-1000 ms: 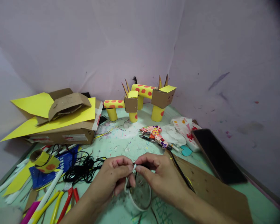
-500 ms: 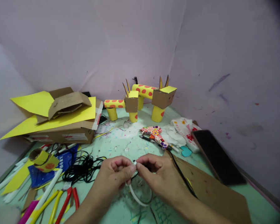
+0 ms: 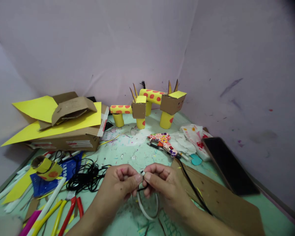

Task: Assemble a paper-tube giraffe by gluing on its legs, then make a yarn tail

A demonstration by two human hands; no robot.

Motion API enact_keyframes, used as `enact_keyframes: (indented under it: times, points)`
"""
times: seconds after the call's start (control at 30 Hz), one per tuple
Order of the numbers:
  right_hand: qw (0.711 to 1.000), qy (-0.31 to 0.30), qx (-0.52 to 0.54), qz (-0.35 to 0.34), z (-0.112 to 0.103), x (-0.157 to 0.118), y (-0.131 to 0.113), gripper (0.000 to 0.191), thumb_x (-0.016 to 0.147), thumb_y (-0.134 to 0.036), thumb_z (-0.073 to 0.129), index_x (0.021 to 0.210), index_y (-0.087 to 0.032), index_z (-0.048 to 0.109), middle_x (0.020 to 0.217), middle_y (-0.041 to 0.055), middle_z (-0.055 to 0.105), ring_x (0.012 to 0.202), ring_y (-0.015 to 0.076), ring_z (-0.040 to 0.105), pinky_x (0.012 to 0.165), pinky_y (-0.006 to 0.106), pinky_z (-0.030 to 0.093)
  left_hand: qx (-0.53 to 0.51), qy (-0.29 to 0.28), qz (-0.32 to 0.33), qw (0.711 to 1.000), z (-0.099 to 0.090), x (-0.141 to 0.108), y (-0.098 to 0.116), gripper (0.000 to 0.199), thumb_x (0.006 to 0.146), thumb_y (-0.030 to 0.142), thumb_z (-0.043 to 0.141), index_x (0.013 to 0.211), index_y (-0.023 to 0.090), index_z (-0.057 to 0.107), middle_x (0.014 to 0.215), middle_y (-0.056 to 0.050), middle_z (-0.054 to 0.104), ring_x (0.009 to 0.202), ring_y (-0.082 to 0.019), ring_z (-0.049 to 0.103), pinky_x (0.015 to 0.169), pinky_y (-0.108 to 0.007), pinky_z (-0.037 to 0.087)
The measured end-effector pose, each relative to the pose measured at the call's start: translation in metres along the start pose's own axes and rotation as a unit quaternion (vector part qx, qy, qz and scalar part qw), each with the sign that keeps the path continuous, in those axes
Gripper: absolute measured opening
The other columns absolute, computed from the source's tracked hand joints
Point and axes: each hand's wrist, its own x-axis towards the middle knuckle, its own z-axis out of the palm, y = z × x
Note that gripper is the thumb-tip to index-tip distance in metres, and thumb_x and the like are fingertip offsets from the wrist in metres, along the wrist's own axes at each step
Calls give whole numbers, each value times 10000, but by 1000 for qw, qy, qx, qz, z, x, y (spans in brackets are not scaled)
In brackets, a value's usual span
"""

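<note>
My left hand point(image 3: 120, 184) and my right hand point(image 3: 165, 185) meet over the middle of the desk, thumbs and forefingers pinched almost tip to tip. Between them they hold a thin white strip point(image 3: 147, 217), bent into a loop that hangs below the fingers. A bit of black cord point(image 3: 143, 189) runs across just under the fingertips. The small end pinched at the top is partly hidden, so its exact shape is unclear. Left of my left hand lies a tangled bundle of black cord point(image 3: 85, 178).
Spotted yellow paper-tube animals point(image 3: 151, 95) stand at the back. A patterned glue gun point(image 3: 163, 141), a phone point(image 3: 229, 165) and a cardboard sheet point(image 3: 218, 200) lie to the right. At left are a cardboard box point(image 3: 61, 142), a yellow tube piece point(image 3: 49, 172) and red-handled pliers point(image 3: 68, 214).
Both hands stay close together at the same spot. The fingertips have shifted slightly, and the hanging loop looks a little narrower.
</note>
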Motion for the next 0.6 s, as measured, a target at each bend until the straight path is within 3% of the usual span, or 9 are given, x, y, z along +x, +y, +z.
enact_keyframes:
  times: [0.23, 0.4, 0.5, 0.6]
  points:
    - [999, -42, 1, 4, -6, 4, 0, 265, 605, -332, 785, 663, -121, 637, 519, -13, 638, 422, 69, 571, 432, 162, 462, -21, 12, 9, 1000, 0, 1, -7, 280, 560, 343, 746, 644, 134, 580, 478, 3, 591, 333, -27, 344, 326, -145, 184]
    - [997, -71, -7, 18, -11, 8, -1, 287, 561, -338, 803, 640, -114, 641, 503, -8, 637, 394, 66, 555, 382, 148, 442, 8, 19, 22, 1000, -2, -1, -6, 491, 588, 333, 731, 1014, 153, 563, 360, 91, 488, 274, -43, 289, 300, -149, 187]
    - [995, -85, 4, 44, -13, 10, -2, 299, 532, -338, 812, 607, -113, 631, 474, -10, 621, 367, 64, 540, 349, 139, 430, 43, 8, 65, 997, -1, -5, -3, 340, 600, 285, 709, 902, 133, 672, 361, 71, 495, 294, -48, 345, 329, -162, 271]
    - [993, -91, 13, 74, -14, 11, -3, 299, 507, -323, 816, 561, -108, 615, 447, -6, 609, 321, 57, 510, 308, 132, 396, 87, 36, 130, 987, 4, -9, -2, 105, 633, 228, 677, 686, 152, 728, 470, -3, 626, 433, -98, 533, 440, -182, 402]
